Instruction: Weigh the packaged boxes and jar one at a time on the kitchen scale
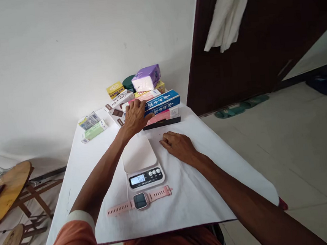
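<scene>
My left hand [134, 116] reaches over the white kitchen scale [141, 163] to the pile of boxes at the table's far end, its fingers curled on the edge of a blue box [163, 99] and a pink box [163, 116] under it. My right hand [178, 146] rests on the white tablecloth [201, 165] just right of the scale, fingers loosely bent, nothing in it. The scale's display reads 363 with a bare platform. A pink smartwatch [140, 200] lies flat in front of the scale.
The far pile also holds a purple tissue pack [146, 78], a yellow box [115, 89], a green tin [128, 82] and a white chocolate box [118, 107]. Small packets [92, 127] lie at the far left. A round wooden table [6, 193] and stools stand left; a dark door [259, 38] right.
</scene>
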The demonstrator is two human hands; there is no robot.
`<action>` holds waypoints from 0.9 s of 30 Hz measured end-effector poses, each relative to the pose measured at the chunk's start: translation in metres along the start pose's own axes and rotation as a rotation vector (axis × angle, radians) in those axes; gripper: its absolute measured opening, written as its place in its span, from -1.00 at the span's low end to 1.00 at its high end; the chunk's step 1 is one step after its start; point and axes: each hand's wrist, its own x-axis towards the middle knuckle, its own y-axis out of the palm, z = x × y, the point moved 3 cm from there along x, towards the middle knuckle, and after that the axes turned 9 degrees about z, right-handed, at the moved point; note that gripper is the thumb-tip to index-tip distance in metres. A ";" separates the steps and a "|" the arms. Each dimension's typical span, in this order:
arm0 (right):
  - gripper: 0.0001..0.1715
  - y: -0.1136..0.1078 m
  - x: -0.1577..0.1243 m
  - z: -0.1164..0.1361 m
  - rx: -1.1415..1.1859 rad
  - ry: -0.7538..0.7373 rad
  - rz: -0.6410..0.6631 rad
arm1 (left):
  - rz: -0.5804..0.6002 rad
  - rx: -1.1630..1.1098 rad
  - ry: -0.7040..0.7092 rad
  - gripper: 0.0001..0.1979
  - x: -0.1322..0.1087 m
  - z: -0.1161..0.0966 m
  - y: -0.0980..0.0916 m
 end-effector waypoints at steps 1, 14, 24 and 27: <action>-0.75 -0.001 0.000 0.001 -0.012 0.008 0.019 | -0.002 0.005 -0.009 -0.53 0.002 -0.001 0.000; -0.74 -0.007 0.002 0.000 0.078 0.009 0.008 | -0.135 -0.243 0.091 -0.51 -0.068 0.025 -0.021; -0.70 -0.002 0.012 -0.020 0.279 -0.085 -0.209 | 0.064 -0.361 0.035 -0.52 -0.179 0.042 0.012; -0.70 0.000 0.012 -0.020 0.266 -0.104 -0.215 | 0.093 -0.358 0.026 -0.49 -0.182 0.040 0.021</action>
